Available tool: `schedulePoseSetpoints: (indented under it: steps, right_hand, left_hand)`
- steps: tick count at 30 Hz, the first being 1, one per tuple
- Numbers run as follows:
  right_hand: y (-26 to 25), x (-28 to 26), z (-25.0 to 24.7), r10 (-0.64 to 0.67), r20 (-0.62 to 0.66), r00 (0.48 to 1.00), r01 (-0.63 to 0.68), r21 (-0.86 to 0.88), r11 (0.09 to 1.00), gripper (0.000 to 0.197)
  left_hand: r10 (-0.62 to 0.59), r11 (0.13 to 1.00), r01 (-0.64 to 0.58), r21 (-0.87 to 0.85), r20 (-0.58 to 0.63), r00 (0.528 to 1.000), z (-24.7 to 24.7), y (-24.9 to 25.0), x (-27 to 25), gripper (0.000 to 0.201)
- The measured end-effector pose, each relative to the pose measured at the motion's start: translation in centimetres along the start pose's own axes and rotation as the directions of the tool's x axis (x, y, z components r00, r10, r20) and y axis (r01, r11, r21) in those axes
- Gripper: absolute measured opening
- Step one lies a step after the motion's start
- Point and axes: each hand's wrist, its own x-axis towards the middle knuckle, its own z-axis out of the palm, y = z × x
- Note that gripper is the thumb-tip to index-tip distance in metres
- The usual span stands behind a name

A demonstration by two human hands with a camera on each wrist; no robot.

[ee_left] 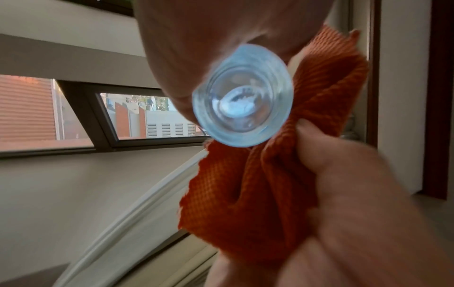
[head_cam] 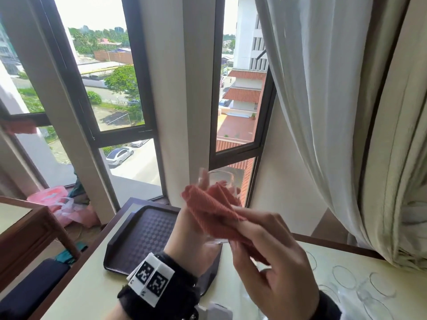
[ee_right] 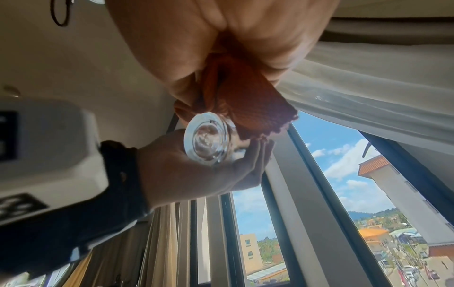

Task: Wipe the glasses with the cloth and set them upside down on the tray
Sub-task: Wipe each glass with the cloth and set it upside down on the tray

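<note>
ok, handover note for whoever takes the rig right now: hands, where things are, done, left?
Left hand grips the glass, held up above the tray.
Right hand pinches the orange cloth against the glass.
Tray sits on the table; the part in view holds no glasses.
More glasses stand on the table to the right.
Done: nothing set down that shows.
Left: finish this wipe, invert it onto the tray, then the rest.

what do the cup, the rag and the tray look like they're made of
Cup: clear glass, glossy; the window shows through its thick base.
Rag: woven fabric, orange-red, matte; waffle-grid texture, frayed edge, folds softly.
Tray: probably moulded plastic, dark brown, with a slight sheen; embossed checker pattern and raised rim.
</note>
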Motion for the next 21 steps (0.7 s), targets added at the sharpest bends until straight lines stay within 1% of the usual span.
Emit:
schedulePoseSetpoints:
  steps: [1, 2, 3, 4, 5, 6, 7, 8, 9, 10, 12, 14, 16, 17, 18, 19, 20, 21]
  right_hand:
    - [0.0, -0.6, -0.1, 0.007, -0.004, 1.0, -0.007, 0.01, 1.0, 0.029]
    - [0.1, -0.9, -0.2, 0.023, -0.008, 1.0, -0.023, 0.024, 0.999, 0.028]
    - [0.4, -1.1, -0.4, 0.052, -0.013, 0.999, -0.051, 0.045, 0.998, 0.027]
    - [0.7, -1.0, -0.6, 0.088, -0.018, 0.996, -0.087, 0.064, 0.994, 0.027]
    - [1.1, -0.5, -0.8, 0.126, -0.022, 0.992, -0.124, 0.07, 0.99, 0.027]
    - [1.4, 0.0, -1.0, 0.159, -0.028, 0.987, -0.157, 0.062, 0.986, 0.027]
    - [1.7, 0.8, -1.3, 0.18, -0.038, 0.983, -0.178, 0.05, 0.983, 0.027]
    - [1.7, 1.6, -1.7, 0.187, -0.05, 0.981, -0.186, 0.039, 0.982, 0.027]
    - [1.7, 2.3, -1.9, 0.184, -0.063, 0.981, -0.183, 0.032, 0.983, 0.027]
    - [1.4, 3.1, -2.1, 0.17, -0.077, 0.982, -0.168, 0.026, 0.985, 0.026]
    - [0.7, 3.9, -2.3, 0.114, -0.095, 0.989, -0.113, 0.012, 0.994, 0.027]
    - [0.0, 3.7, -2.1, 0.042, -0.084, 0.996, -0.041, 0.014, 0.999, 0.029]
    - [-0.4, 2.4, -2.0, -0.016, -0.055, 0.998, 0.017, 0.024, 1.0, 0.028]
    - [-0.5, 1.6, -1.9, -0.017, -0.047, 0.999, 0.02, 0.049, 0.999, 0.028]
    - [-0.4, 0.7, -2.0, 0.001, -0.046, 0.999, 0.003, 0.084, 0.996, 0.028]
    - [-0.3, 0.0, -2.1, 0.028, -0.053, 0.998, -0.022, 0.114, 0.993, 0.028]
    - [-0.1, -0.3, -2.1, 0.057, -0.06, 0.997, -0.049, 0.132, 0.99, 0.026]
    - [0.1, -0.3, -2.2, 0.083, -0.062, 0.995, -0.074, 0.14, 0.987, 0.024]
  left_hand:
    - [0.083, 0.997, -0.082, -0.011, 0.032, 0.996, -1.1, -0.9, 0.0, 0.04]
    - [0.095, 0.995, -0.093, -0.027, 0.042, 0.995, -1.2, -1.5, 0.1, 0.043]
    - [0.086, 0.996, -0.087, 0.033, 0.031, 0.996, -0.7, -1.1, 0.5, 0.062]
    - [-0.005, 0.998, 0.004, 0.064, 0.015, 1.0, 0.9, -0.1, 0.9, 0.082]
    - [-0.029, 0.998, 0.027, 0.05, 0.036, 0.999, 1.0, -0.3, 1.0, 0.093]
    - [0.006, 0.999, -0.011, 0.053, 0.091, 0.996, 1.4, -0.6, 0.6, 0.091]
    - [0.028, 0.996, -0.036, 0.077, 0.103, 0.994, 1.3, -1.0, 0.2, 0.086]
    - [0.034, 0.998, -0.039, 0.058, 0.089, 0.996, 1.5, -1.1, 0.2, 0.082]
    - [0.056, 0.994, -0.065, 0.092, 0.094, 0.994, 1.8, -1.1, -0.2, 0.078]
    - [0.062, 0.993, -0.07, 0.099, 0.076, 0.995, 2.4, -1.0, 0.1, 0.073]
    - [0.068, 0.993, -0.075, 0.088, 0.083, 0.994, 2.9, -0.9, 0.0, 0.06]
    - [0.06, 0.995, -0.065, 0.069, 0.076, 0.995, 3.1, -1.1, 0.0, 0.047]
    - [0.063, 0.989, -0.063, 0.131, 0.006, 0.998, 2.8, -0.7, 0.0, 0.035]
    - [0.071, 0.987, -0.065, 0.15, -0.034, 0.997, 2.6, -0.3, 0.0, 0.031]
    - [0.055, 0.988, -0.05, 0.147, -0.033, 0.998, 2.2, 0.2, 0.0, 0.035]
    - [0.017, 0.989, -0.015, 0.15, -0.012, 1.0, 2.1, 0.7, -0.1, 0.047]
    - [-0.011, 0.982, 0.007, 0.188, 0.02, 1.0, 2.3, 1.1, -0.1, 0.06]
    - [-0.009, 0.976, -0.001, 0.217, 0.044, 0.999, 2.4, 1.2, -0.2, 0.068]
